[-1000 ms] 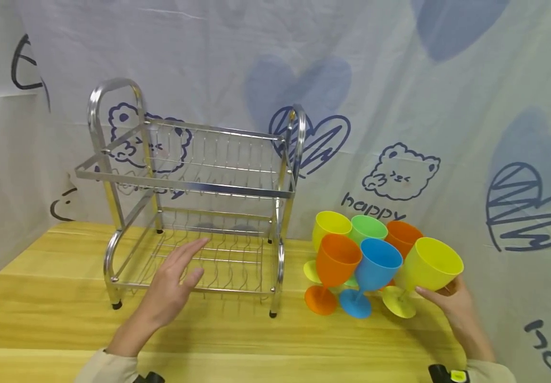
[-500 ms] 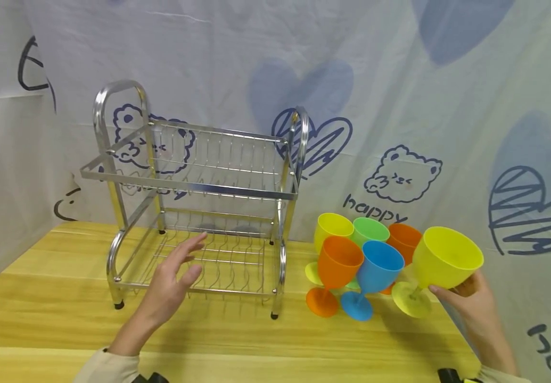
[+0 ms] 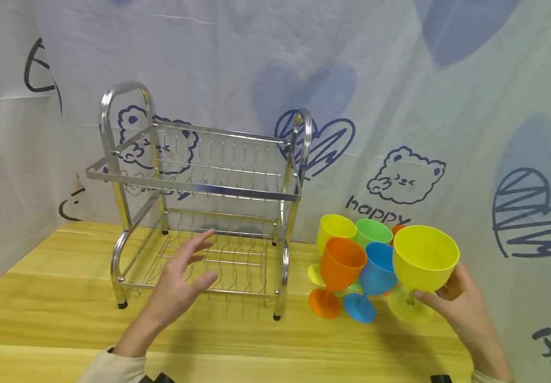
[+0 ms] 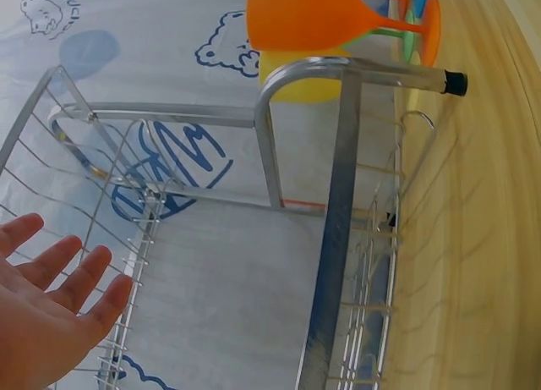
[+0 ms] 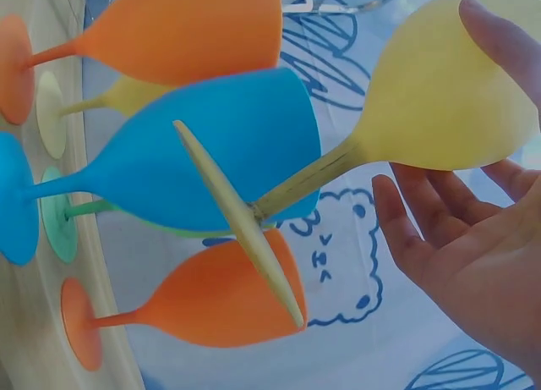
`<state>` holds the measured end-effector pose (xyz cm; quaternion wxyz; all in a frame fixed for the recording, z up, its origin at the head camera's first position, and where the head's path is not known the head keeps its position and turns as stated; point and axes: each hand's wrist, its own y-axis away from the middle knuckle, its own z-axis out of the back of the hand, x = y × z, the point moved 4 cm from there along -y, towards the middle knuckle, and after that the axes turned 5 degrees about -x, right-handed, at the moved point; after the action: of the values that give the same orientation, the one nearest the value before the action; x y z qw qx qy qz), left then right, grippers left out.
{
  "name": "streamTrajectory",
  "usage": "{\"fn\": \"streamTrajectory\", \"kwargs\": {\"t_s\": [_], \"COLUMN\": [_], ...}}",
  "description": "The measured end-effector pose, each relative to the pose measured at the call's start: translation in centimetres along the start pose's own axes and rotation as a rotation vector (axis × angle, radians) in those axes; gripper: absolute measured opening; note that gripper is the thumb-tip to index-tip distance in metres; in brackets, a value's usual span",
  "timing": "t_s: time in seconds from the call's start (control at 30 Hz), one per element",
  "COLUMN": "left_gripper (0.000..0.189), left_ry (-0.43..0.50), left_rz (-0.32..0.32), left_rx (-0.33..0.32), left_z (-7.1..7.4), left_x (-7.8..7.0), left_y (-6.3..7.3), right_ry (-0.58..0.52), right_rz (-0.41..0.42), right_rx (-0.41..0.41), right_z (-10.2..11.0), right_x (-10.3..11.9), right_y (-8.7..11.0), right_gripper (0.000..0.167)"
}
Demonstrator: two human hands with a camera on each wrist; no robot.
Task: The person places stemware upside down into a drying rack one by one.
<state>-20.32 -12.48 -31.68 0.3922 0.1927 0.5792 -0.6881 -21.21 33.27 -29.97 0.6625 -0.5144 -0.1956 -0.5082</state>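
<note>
In my right hand point(image 3: 462, 308) I hold a yellow goblet point(image 3: 424, 260) by its bowl, thumb on the near side and fingers behind. The right wrist view shows this yellow goblet point(image 5: 448, 94) tilted, its foot off the table. Just left of it stand a blue goblet point(image 3: 378, 271) and an orange goblet point(image 3: 342, 263). Behind them are another yellow goblet point(image 3: 335, 229), a green goblet point(image 3: 373, 231) and a second orange goblet point(image 5: 228, 297), mostly hidden in the head view. My left hand point(image 3: 177, 287) hovers with spread fingers in front of the metal dish rack point(image 3: 198, 186), holding nothing.
The two-tier rack stands on the left half of the wooden table point(image 3: 237, 346), its lower front rail point(image 3: 251, 292) close by my left hand. A printed cloth point(image 3: 237, 64) hangs behind the table and along both sides.
The yellow goblet in my right hand has risen off the table, swung right, then come back left in front of the blue one. My left hand has shifted slightly right.
</note>
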Motion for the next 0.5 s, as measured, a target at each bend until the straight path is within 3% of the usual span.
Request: {"fn": "streamTrajectory", "kwargs": {"t_s": [0.1, 0.27, 0.5], "left_gripper": [0.064, 0.065, 0.069], "left_ry": [0.016, 0.038, 0.066], "left_rz": [-0.002, -0.007, -0.041], "left_rx": [0.003, 0.016, 0.036], "left_z": [-0.2, -0.6, -1.6], "left_x": [-0.4, -0.9, -1.5], "left_y": [0.0, -0.1, -0.2], "right_ry": [0.038, 0.011, 0.152], "right_rz": [0.030, 0.112, 0.162], "right_rx": [0.003, 0.013, 0.033], "right_z": [-0.3, -1.1, -2.9], "right_x": [0.4, 1.3, 3.1], "right_y": [0.2, 0.5, 0.9], "right_gripper": [0.080, 0.079, 0.086]}}
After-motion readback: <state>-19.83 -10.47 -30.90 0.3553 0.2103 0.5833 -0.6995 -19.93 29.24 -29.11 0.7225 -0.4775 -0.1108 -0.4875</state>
